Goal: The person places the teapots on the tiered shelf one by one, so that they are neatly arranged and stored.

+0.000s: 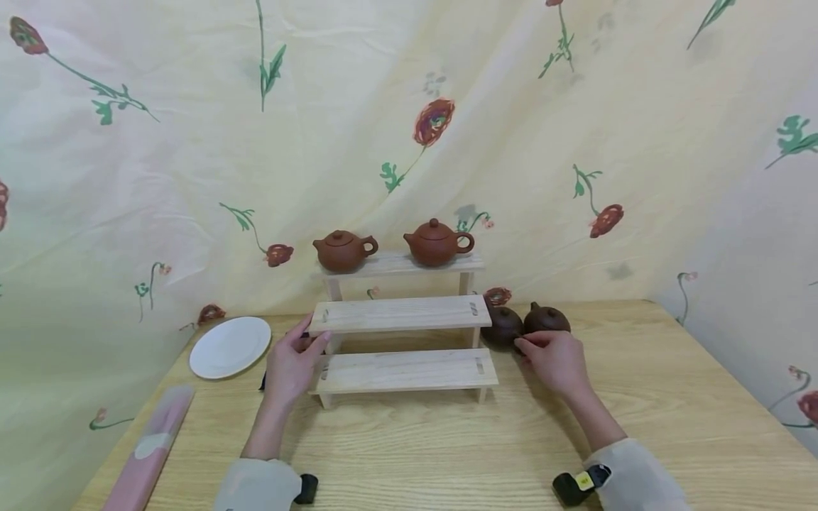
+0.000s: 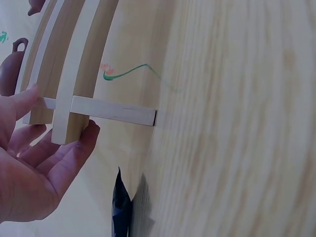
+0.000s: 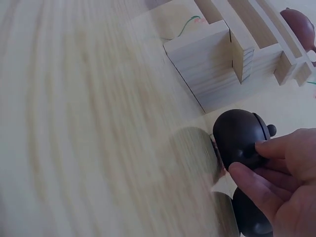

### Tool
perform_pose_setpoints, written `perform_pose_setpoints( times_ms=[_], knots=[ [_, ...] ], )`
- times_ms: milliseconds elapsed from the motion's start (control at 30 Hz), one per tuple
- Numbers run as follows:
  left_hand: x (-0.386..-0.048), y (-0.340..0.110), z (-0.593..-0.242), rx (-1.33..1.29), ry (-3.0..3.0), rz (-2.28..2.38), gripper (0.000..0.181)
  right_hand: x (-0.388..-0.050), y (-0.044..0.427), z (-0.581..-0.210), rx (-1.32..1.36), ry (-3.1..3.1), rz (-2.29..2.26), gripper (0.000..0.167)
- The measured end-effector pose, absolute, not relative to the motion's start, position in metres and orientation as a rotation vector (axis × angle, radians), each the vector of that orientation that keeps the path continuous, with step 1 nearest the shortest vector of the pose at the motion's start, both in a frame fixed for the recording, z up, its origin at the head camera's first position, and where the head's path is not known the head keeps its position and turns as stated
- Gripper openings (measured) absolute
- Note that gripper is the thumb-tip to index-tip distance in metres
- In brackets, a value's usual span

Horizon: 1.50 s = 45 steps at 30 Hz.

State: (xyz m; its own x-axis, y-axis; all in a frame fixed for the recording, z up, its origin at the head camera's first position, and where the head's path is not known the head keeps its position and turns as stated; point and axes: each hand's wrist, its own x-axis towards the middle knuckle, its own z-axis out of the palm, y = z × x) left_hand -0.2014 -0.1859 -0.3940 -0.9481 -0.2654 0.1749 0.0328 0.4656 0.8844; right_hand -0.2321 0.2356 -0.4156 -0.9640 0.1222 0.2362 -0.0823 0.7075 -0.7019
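Observation:
A three-tier wooden stand (image 1: 402,314) (image 2: 74,74) (image 3: 207,64) stands on the table. My left hand (image 1: 290,365) (image 2: 34,168) grips the left end of its middle shelf, thumb above and fingers curled under. Two reddish-brown teapots (image 1: 342,251) (image 1: 434,243) sit on the top shelf. To the right of the stand, my right hand (image 1: 557,362) (image 3: 281,182) pinches a dark teapot (image 1: 503,326) (image 3: 239,138) between thumb and finger. A second dark teapot (image 1: 546,319) (image 3: 249,212) stands beside it, partly behind the hand.
At the left are a white plate (image 1: 230,348) and a pink and white flat item (image 1: 148,447). A dark pointed object (image 2: 121,207) lies by the left hand. Flower-patterned cloth (image 1: 358,142) hangs behind the wooden table (image 1: 409,447).

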Motion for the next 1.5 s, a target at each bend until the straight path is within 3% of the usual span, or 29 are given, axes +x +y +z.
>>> perform_pose_setpoints(
  times_ms=[433,967,1500],
  knots=[
    [-0.203,-0.188,-0.394,0.195,-2.440,-1.462,0.059,-0.224,0.239,-0.392,0.005,-2.616,1.147,0.024],
    [-0.201,-0.187,-0.394,0.206,-2.455,-1.434,0.059,-0.200,0.264,-0.333,0.071,-2.645,1.113,0.037],
    [-0.201,-0.185,-0.394,0.175,-2.414,-1.450,0.057,-0.198,0.226,-0.280,0.463,-2.659,1.277,0.028]
  ],
)
